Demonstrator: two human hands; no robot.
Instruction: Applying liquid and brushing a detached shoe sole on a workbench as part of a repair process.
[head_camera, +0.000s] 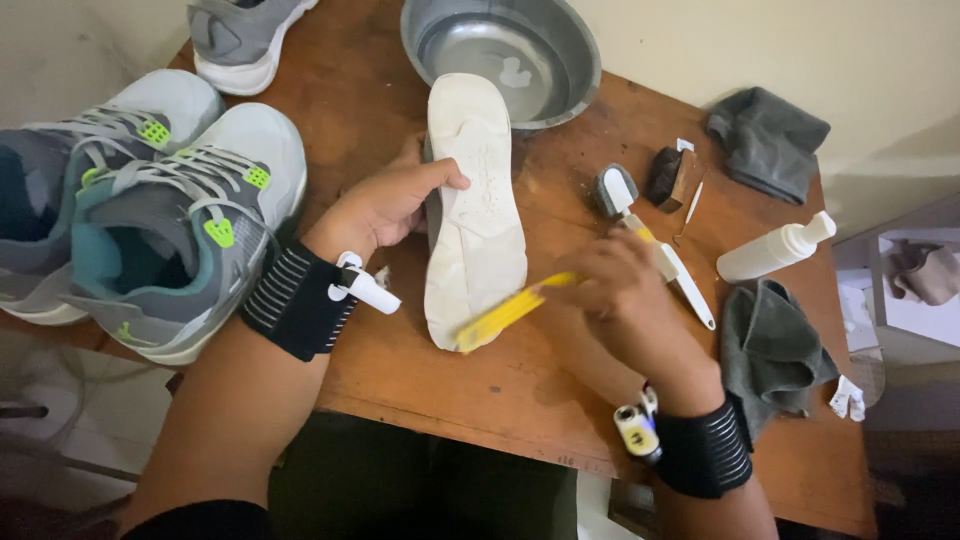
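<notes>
A worn brown wooden table (520, 400) stands against a pale wall. Nearest, the right hand (625, 290) has its fingers closed round a yellow plastic brush (505, 315), blurred, whose tip meets the lower end of an upturned white shoe sole (475, 215). The sole lies mid-table, long axis running near to far, heel end (seemingly) nearest, toe end by a grey metal basin (500, 50). The left hand (385, 205) wraps its fingers round the sole's left edge, thumb on top; the shoe's upper is hidden beneath. Left sit grey-and-teal sneakers with green accents (160, 220), partly cut off. Right lie a white-handled brush (650, 235), grey cloths (775, 355) and a white bottle (775, 250).
</notes>
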